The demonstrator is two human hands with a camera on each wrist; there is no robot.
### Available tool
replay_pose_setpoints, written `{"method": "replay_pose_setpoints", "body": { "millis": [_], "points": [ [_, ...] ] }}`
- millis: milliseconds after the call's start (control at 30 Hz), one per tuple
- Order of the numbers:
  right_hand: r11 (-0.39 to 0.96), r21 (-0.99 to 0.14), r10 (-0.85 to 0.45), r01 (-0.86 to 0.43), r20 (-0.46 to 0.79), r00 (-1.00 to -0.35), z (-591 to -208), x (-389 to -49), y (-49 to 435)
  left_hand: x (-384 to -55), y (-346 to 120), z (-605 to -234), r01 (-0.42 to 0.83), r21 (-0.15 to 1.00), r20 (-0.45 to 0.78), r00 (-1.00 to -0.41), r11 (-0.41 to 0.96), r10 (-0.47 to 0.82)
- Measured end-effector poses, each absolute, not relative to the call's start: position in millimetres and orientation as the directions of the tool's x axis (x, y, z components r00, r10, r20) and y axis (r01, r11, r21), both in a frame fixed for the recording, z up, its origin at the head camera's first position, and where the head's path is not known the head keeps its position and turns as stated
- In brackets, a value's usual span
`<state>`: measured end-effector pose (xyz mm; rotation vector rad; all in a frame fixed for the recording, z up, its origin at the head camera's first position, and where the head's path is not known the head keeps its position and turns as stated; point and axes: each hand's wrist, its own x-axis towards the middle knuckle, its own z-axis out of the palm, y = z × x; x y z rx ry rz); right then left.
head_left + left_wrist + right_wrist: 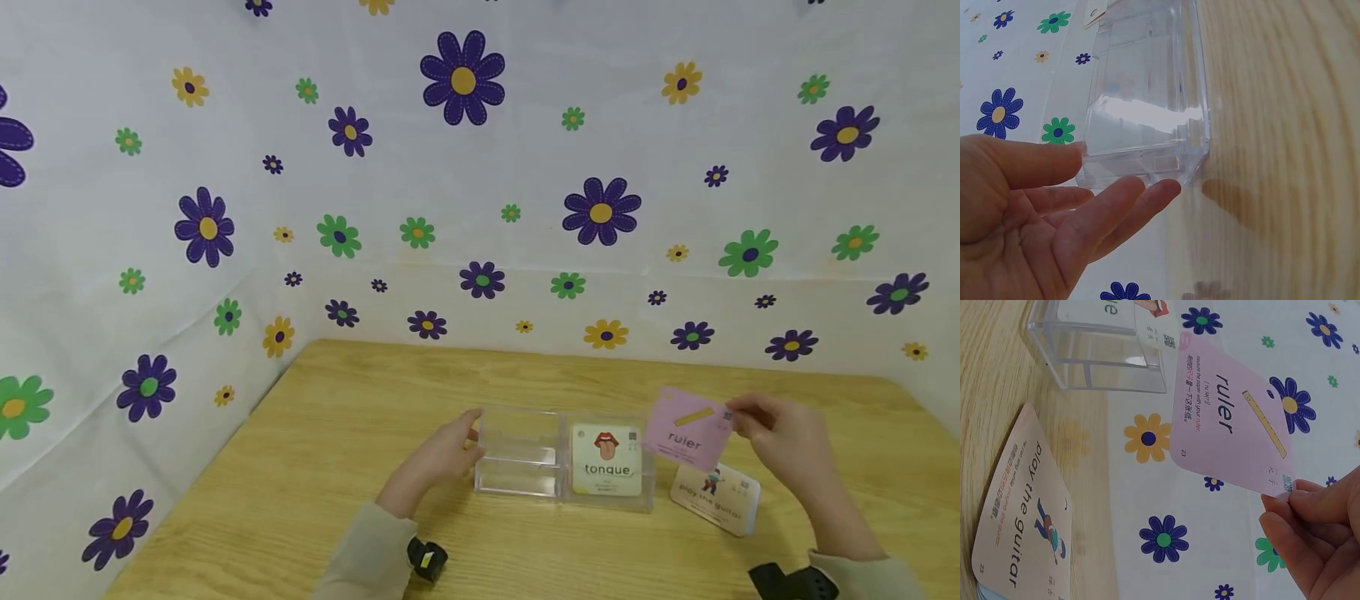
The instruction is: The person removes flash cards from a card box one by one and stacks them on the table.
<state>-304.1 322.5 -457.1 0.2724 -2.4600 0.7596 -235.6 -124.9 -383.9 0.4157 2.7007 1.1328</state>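
Note:
My right hand [787, 437] pinches a pink flashcard [688, 429] marked "ruler" by one corner, up off the table. In the right wrist view, thumb and fingertips meet at the card's QR-code corner. A clear plastic card box [519, 479] with two compartments stands on the table. Its right compartment contains a "tongue" flashcard [607, 460]; no card shows in the left one. My left hand [442, 458] is at the box's left end, fingers loosely bent, with thumb and fingertips right at the end wall [1129, 165].
A stack of flashcards [716, 498] topped by "play the guitar" lies right of the box, partly under the raised card in the head view. The wooden table [360, 400] meets a white flower-print cloth [525, 167] at the back and left.

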Motion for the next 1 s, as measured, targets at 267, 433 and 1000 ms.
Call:
{"method": "replay_pose_setpoints", "body": {
  "millis": [267, 433, 1000],
  "points": [
    [0.829, -0.51, -0.002, -0.23, 0.408, -0.913, -458, -300, 343, -233, -123, -384, 0.19, 0.722, -0.056, -0.943, 0.666, 0.329],
    [0.83, -0.526, 0.004, -0.185, 0.336, -0.942, -460, -299, 348, -232, -125, -384, 0.219, 0.712, -0.041, -0.935, 0.667, 0.351],
    [0.821, -0.567, -0.031, -0.069, 0.077, -0.997, -410, -267, 322, -234, -124, -383, 0.175, 0.732, -0.069, -0.943, 0.658, 0.327]
  ]
}}
